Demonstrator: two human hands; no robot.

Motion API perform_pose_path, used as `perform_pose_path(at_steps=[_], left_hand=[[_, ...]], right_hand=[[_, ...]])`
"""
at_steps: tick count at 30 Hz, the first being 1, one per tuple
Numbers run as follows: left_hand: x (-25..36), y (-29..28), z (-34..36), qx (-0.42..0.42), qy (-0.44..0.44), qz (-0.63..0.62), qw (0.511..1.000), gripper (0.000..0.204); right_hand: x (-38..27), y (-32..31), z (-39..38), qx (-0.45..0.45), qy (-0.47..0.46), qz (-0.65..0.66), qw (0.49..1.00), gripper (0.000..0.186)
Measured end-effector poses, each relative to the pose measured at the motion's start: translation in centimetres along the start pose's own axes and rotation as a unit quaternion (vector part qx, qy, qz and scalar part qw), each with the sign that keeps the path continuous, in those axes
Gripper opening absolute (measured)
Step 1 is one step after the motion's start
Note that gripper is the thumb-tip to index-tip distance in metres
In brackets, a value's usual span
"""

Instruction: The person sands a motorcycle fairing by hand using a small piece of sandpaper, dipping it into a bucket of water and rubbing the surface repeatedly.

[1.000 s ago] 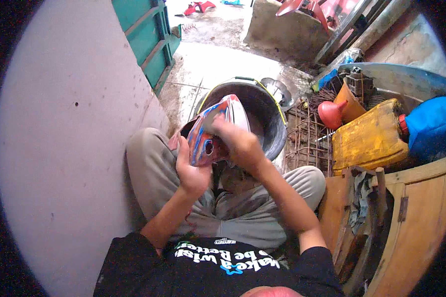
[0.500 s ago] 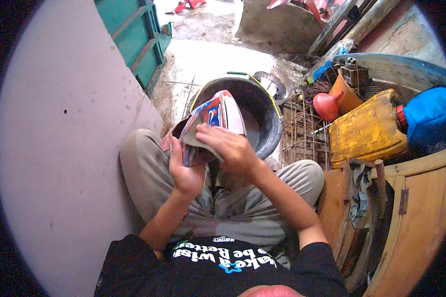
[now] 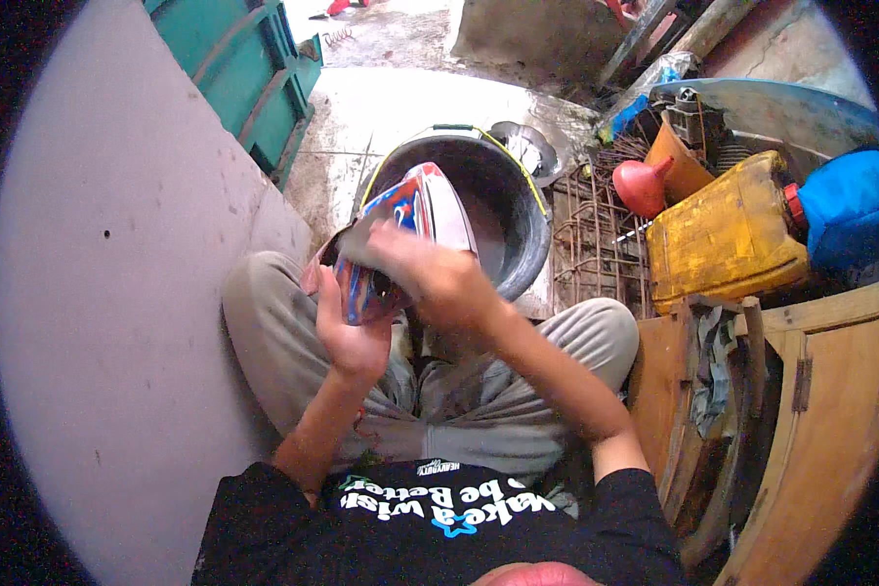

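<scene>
While the left hand (image 3: pixel 354 337) cups the red, white & blue shoe (image 3: pixel 400 239) from below, fingers wrapped on its near end, the right hand (image 3: pixel 438 278) lies over its top w/ fingers closed on it, blurred. Shoe sits above the lap, just near of the grey basin (image 3: pixel 498 210). Right of basin: wire rack (image 3: pixel 591 239), red funnel (image 3: pixel 645 184), yellow jerrycan (image 3: pixel 728 230). Grey wall (image 3: pixel 117 293) at left, teal door (image 3: pixel 254 78) far left.
</scene>
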State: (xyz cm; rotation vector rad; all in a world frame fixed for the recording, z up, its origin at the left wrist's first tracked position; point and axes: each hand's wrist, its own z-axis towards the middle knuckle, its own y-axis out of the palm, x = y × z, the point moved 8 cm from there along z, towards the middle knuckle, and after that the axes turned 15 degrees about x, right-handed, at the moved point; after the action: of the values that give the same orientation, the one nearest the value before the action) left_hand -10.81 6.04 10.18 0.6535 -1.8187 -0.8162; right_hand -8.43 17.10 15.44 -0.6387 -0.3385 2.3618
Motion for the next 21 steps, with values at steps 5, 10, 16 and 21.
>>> perform_pose_path(at_steps=[5,10,16,21], left_hand=[[-0.8,0.8,0.2,-0.014,-0.002,0.008,1.0,0.062],[0.4,-0.5,0.1,0.007,0.013,0.035,0.999,0.065],[-0.3,0.4,0.3,0.002,0.016,-0.001,1.0,0.06],[0.0,0.4,0.5,0.016,0.024,0.014,0.999,0.062]], right_hand=[[6.1,-1.4,-0.8,-0.026,0.184,-0.09,0.979,0.043],[-1.0,-0.5,0.1,-0.036,-0.03,0.016,0.999,0.043],[4.1,-0.3,-0.6,-0.054,0.059,-0.064,0.995,0.044],[3.1,-0.8,-0.2,0.007,0.038,-0.02,0.999,0.039]])
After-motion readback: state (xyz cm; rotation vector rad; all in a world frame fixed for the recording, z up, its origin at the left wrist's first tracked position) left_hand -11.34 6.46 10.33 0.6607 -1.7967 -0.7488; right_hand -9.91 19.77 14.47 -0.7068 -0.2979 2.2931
